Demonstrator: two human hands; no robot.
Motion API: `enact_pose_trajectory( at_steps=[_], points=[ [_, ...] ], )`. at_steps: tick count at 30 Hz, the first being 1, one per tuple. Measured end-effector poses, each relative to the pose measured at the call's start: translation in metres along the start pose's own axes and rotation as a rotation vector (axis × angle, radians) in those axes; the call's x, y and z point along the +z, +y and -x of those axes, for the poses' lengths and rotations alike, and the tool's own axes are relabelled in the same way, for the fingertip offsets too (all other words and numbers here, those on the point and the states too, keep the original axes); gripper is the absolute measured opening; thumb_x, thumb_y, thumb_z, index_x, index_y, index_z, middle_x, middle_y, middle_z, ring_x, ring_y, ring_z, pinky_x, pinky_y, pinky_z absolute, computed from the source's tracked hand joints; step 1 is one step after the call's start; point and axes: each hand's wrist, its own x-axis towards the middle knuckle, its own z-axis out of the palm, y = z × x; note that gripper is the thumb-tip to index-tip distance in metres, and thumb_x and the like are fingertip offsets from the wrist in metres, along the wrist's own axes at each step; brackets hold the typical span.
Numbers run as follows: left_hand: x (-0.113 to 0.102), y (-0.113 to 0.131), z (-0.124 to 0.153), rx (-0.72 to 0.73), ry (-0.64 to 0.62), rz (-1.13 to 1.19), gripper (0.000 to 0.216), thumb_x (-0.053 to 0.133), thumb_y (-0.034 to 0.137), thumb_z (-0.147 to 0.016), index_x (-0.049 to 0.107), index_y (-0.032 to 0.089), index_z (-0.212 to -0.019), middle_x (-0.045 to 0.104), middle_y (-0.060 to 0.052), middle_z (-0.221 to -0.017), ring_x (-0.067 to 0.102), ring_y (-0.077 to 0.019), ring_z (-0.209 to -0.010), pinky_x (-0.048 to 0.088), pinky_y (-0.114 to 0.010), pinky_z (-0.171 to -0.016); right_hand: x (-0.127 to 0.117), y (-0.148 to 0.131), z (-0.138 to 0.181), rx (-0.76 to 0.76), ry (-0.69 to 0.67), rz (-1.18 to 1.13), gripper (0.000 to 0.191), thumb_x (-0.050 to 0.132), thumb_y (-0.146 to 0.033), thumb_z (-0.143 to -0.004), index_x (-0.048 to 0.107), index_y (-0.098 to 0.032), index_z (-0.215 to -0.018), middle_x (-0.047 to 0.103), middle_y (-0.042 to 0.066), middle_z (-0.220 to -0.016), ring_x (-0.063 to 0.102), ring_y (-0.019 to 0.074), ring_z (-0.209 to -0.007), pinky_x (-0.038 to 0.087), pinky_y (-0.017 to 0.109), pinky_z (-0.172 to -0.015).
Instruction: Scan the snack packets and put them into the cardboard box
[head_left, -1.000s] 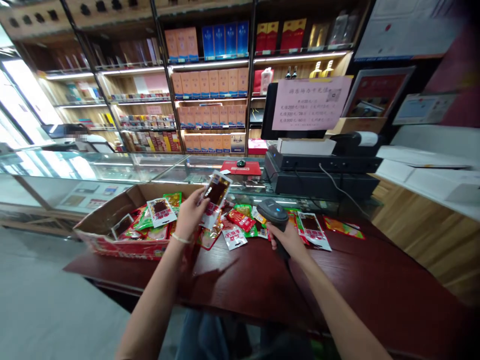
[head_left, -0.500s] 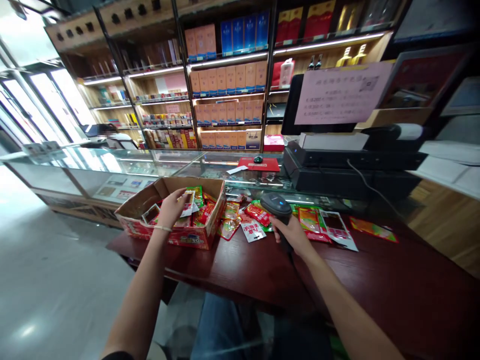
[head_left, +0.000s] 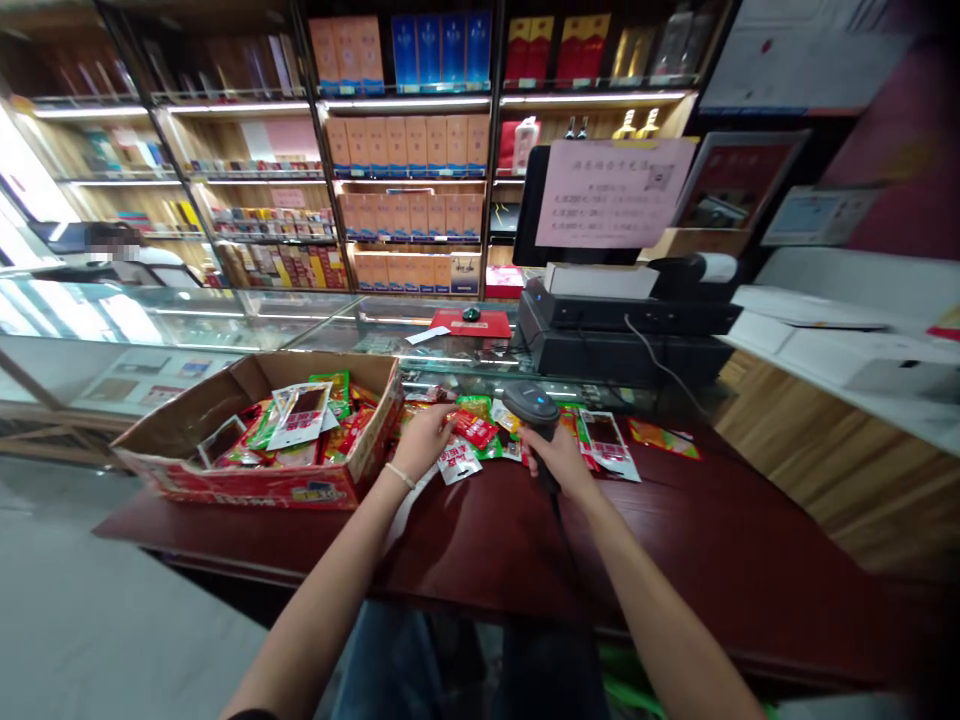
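Note:
My right hand (head_left: 561, 462) is closed around the handle of a black barcode scanner (head_left: 529, 404), held upright over a scatter of snack packets (head_left: 609, 442) on the dark red table (head_left: 480, 545). My left hand (head_left: 422, 442) reaches to the left end of that scatter, just right of the cardboard box. Its fingers curl down onto a packet beside a red packet (head_left: 474, 428) and a white one (head_left: 456, 464). The open cardboard box (head_left: 247, 482) at the left holds several more packets (head_left: 300, 415).
Behind the packets stand a black till unit (head_left: 622, 345) with a cable and a monitor carrying a pink notice (head_left: 609, 195). A glass counter (head_left: 225, 322) runs left, with a red mat and mouse (head_left: 471, 318). Shelves of boxes fill the back. A person (head_left: 112, 248) sits far left.
My left hand held a packet up, put it into the box, then came back right to the loose packets on the table. The scanner hand stayed in place.

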Motion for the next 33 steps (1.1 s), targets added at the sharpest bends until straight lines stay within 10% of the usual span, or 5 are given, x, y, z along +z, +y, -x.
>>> enact_pose_trajectory(
  at_steps=[8, 17, 24, 33],
  points=[
    [0.093, -0.049, -0.016, 0.008, -0.119, -0.114, 0.061, 0.051, 0.0, -0.072, 0.06, 0.018, -0.129, 0.053, -0.016, -0.14, 0.044, -0.0297, -0.135, 0.036, -0.05, -0.113, -0.023, 0.024, -0.008, 0.01, 0.049, -0.039, 0.038, 0.071, -0.055, -0.076, 0.057, -0.019, -0.077, 0.054, -0.005, -0.05, 0.047, 0.0096, -0.035, 0.043, 0.022, -0.034],
    [0.09, -0.046, -0.006, -0.001, -0.113, -0.138, 0.043, 0.055, 0.007, -0.075, 0.064, 0.018, -0.116, 0.067, -0.013, -0.11, 0.06, -0.0284, -0.108, 0.045, -0.042, -0.096, -0.027, 0.033, -0.004, 0.043, 0.075, -0.112, 0.038, 0.072, -0.052, -0.077, 0.061, -0.017, -0.087, 0.055, -0.005, -0.054, 0.047, 0.0086, -0.035, 0.042, 0.021, -0.034],
    [0.085, -0.029, -0.006, -0.364, 0.284, 0.419, 0.035, 0.072, 0.042, -0.078, 0.06, 0.019, -0.102, 0.07, -0.008, -0.095, 0.066, -0.0235, -0.086, 0.05, -0.034, -0.079, -0.021, 0.024, 0.003, -0.002, 0.146, -0.123, 0.038, 0.072, -0.053, -0.075, 0.057, -0.018, -0.078, 0.054, -0.006, -0.054, 0.046, 0.0081, -0.034, 0.043, 0.021, -0.033],
    [0.082, -0.023, -0.003, -0.737, -0.025, 1.433, 0.051, 0.078, 0.035, -0.071, 0.053, 0.023, -0.114, 0.071, -0.005, -0.101, 0.07, -0.0185, -0.08, 0.058, -0.036, -0.072, -0.015, 0.028, 0.005, 0.081, 0.104, -0.093, 0.043, 0.075, -0.055, -0.072, 0.049, -0.022, -0.079, 0.054, -0.007, -0.05, 0.045, 0.0088, -0.032, 0.04, 0.021, -0.03]
  ],
)
